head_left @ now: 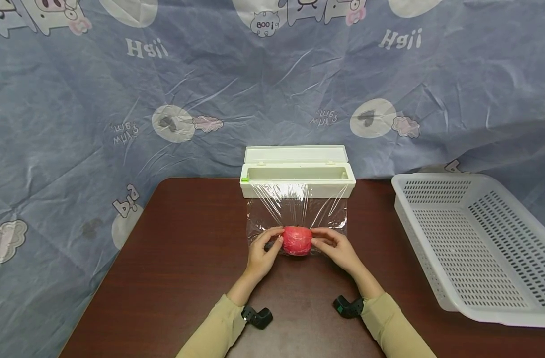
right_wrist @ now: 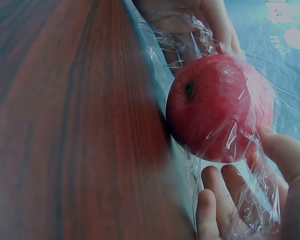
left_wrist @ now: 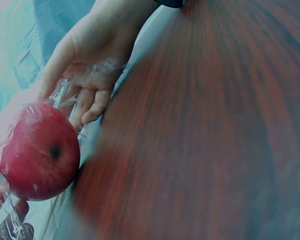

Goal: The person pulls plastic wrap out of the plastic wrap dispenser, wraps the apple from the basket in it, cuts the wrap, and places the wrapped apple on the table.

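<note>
A red apple (head_left: 297, 240) rests on its side at the near end of a sheet of cling film (head_left: 265, 214). The film covers part of its skin and bunches at both sides, while the dark hollow at one end shows bare in the right wrist view. My left hand (head_left: 262, 254) holds the apple's left side between thumb and fingers. On the opposite side my right hand (head_left: 341, 251) grips it the same way, with crumpled film (right_wrist: 257, 200) over its fingers. Behind, the sheet runs taut up to a white cling film dispenser (head_left: 297, 190) whose lid stands raised.
A white perforated plastic basket (head_left: 491, 258) stands on the right of the dark wooden table (head_left: 174, 278). Behind the table hangs a blue patterned cloth (head_left: 254, 94). Each wrist wears a black camera (head_left: 258, 317).
</note>
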{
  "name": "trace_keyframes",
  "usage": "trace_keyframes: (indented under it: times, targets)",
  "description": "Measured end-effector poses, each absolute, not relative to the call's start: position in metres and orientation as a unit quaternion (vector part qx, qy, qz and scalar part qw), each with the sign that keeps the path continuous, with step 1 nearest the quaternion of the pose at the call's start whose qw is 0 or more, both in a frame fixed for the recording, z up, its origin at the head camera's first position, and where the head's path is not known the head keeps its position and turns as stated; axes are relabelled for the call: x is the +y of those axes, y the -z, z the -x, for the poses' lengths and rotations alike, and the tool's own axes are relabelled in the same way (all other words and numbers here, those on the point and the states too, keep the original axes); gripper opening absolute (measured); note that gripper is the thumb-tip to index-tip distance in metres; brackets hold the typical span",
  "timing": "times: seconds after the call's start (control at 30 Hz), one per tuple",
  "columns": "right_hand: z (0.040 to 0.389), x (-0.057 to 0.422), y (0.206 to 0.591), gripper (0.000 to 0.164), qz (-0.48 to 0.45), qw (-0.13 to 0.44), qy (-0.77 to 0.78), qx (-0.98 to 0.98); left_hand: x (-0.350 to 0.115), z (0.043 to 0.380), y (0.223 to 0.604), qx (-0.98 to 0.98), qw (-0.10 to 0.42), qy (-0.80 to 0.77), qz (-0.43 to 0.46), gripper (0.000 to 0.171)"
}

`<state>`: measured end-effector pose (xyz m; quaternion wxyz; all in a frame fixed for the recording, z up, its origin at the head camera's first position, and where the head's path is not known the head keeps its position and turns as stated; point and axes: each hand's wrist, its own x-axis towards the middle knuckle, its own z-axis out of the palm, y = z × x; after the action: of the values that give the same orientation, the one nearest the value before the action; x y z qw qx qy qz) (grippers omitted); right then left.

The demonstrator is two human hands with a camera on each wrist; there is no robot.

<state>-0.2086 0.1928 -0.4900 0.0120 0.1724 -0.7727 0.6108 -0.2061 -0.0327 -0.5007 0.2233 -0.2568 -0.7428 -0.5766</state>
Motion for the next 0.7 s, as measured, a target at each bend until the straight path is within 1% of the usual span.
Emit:
trace_keyframes:
  times: [0.1, 0.23, 0.4, 0.53, 0.7]
  targets:
    - [0.210, 0.192, 0.491, 0.030, -0.169, 0.027, -0.609, -0.775, -0.033, 0.211, 0.513, -0.749, 0.197, 0.581, 0.252, 0.027]
    - [0.211, 0.192, 0.493, 0.030, -0.173, 0.059, -0.613, -0.769, -0.034, 0.218, 0.529, -0.772, 0.166, 0.563, 0.243, 0.042]
    - [0.211, 0.192, 0.493, 0.030, -0.183, 0.088, -0.614, -0.763, -0.035, 0.219, 0.533, -0.793, 0.165, 0.533, 0.245, 0.056]
    - [0.209, 0.192, 0.491, 0.037, -0.201, 0.092, -0.608, -0.763, -0.035, 0.219, 0.533, -0.796, 0.169, 0.526, 0.246, 0.059]
    - [0.207, 0.189, 0.490, 0.049, -0.217, 0.085, -0.589, -0.774, -0.034, 0.221, 0.534, -0.799, 0.156, 0.529, 0.240, 0.059]
